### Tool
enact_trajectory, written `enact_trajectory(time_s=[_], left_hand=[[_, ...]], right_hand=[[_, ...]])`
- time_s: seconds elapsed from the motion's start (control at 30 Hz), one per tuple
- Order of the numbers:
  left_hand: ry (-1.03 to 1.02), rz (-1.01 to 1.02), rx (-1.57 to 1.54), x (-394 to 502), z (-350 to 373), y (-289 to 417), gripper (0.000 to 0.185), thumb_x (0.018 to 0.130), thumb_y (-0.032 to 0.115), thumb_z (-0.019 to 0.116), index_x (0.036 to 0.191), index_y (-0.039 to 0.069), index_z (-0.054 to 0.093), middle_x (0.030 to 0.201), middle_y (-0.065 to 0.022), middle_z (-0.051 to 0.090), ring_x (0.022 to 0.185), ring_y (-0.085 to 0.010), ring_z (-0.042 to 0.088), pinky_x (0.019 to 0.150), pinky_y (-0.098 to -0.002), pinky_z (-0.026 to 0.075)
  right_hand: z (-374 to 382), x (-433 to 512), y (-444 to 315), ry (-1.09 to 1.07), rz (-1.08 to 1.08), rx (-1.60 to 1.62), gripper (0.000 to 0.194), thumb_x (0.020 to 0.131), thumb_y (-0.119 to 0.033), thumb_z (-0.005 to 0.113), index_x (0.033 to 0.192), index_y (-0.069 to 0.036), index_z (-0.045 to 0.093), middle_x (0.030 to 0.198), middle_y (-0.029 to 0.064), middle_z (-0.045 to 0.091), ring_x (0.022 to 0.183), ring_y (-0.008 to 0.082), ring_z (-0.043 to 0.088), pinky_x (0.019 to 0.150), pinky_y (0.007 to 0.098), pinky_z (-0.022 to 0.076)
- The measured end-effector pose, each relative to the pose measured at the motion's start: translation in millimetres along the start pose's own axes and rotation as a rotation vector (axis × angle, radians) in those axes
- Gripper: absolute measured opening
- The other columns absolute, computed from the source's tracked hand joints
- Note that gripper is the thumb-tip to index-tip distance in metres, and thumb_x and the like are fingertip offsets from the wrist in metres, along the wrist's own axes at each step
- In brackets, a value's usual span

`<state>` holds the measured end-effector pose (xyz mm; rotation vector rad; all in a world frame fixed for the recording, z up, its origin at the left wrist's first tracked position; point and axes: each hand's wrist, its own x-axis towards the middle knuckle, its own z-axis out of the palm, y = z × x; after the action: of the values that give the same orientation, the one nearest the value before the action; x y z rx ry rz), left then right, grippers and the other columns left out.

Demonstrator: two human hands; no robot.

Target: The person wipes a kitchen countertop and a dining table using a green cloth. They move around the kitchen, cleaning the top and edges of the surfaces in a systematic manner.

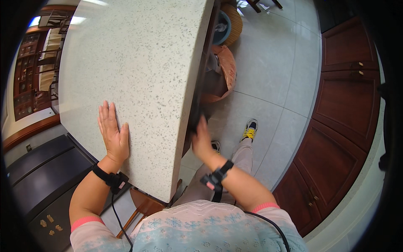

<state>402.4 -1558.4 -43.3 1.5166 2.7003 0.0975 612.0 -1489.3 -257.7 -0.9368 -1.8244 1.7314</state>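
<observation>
My left hand (113, 132) lies flat, palm down, on the speckled pale stone countertop (141, 78), its fingers apart and nothing in it. Below the counter's right edge is my right hand (203, 140), blurred, with its fingers at a dark object (197, 121) beside the dark wood side of the counter. That object is too blurred to name, and whether the fingers close on it cannot be told. Each wrist wears a black strap with a small device and a cable. Just beyond my right hand stands an orange bag (227, 67) with dark contents, open at the top.
A blue basin (226, 30) and a woven basket (237, 23) stand past the bag. Dark red wooden cabinets (343, 104) line the right side of the tiled floor (267, 63). A wooden chair (138, 201) is tucked by the counter's near corner. My feet are on the floor beside the counter.
</observation>
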Motion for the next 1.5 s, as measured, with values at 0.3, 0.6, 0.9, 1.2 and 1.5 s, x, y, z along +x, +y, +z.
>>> enact_trajectory(time_s=[0.3, 0.6, 0.9, 1.2, 1.5], left_hand=[[0.0, 0.024, 0.001, 2.0, -3.1, 1.2, 0.065, 0.09, 0.025, 0.045, 0.148, 0.002, 0.025, 0.156, -0.0198, 0.018, 0.144, -0.0398, 0.012, 0.115, -0.0528, 0.005], [-0.004, 0.029, -0.019, 2.9, -3.7, 4.1, 0.064, 0.09, 0.024, 0.044, 0.148, 0.001, 0.025, 0.155, -0.0205, 0.018, 0.144, -0.0393, 0.011, 0.115, -0.0529, 0.004], [-0.006, 0.039, -0.024, 2.2, -2.6, 1.3, 0.063, 0.092, 0.027, 0.042, 0.148, 0.002, 0.025, 0.156, -0.0193, 0.017, 0.145, -0.0383, 0.011, 0.115, -0.0529, 0.004], [-0.008, 0.04, -0.021, 2.6, -3.7, 2.6, 0.064, 0.091, 0.025, 0.042, 0.148, 0.003, 0.025, 0.156, -0.0189, 0.017, 0.145, -0.0385, 0.011, 0.115, -0.0532, 0.003], [-0.01, 0.018, -0.019, 1.1, -2.9, 0.8, 0.064, 0.091, 0.025, 0.043, 0.148, 0.002, 0.025, 0.156, -0.0193, 0.018, 0.144, -0.0388, 0.011, 0.115, -0.0526, 0.003]], right_hand=[[-58.0, 161.9, 12.9, -0.104, 0.161, 0.184, 0.068, 0.079, 0.006, 0.05, 0.142, 0.006, 0.025, 0.141, 0.0285, 0.035, 0.135, 0.0387, 0.032, 0.113, 0.0379, 0.0278], [-11.5, 5.6, -9.3, -0.198, 0.106, -0.025, 0.063, 0.071, 0.008, 0.047, 0.133, 0.011, 0.034, 0.149, 0.0366, 0.014, 0.139, 0.0511, 0.017, 0.116, 0.0473, 0.0203], [-85.8, 199.3, 5.3, -0.074, -0.117, 0.162, 0.065, 0.078, 0.007, 0.05, 0.139, 0.011, 0.028, 0.14, 0.0292, 0.037, 0.131, 0.0417, 0.035, 0.111, 0.0386, 0.0292], [-28.4, -11.3, -16.3, -0.331, -0.011, -0.045, 0.062, 0.076, 0.005, 0.048, 0.135, 0.01, 0.03, 0.15, 0.0346, 0.012, 0.14, 0.048, 0.015, 0.117, 0.0439, 0.0183], [-28.2, 59.7, -8.1, -0.047, -0.045, 0.025, 0.063, 0.072, 0.007, 0.055, 0.132, 0.009, 0.038, 0.148, 0.033, 0.02, 0.138, 0.0469, 0.023, 0.115, 0.0456, 0.0246]])
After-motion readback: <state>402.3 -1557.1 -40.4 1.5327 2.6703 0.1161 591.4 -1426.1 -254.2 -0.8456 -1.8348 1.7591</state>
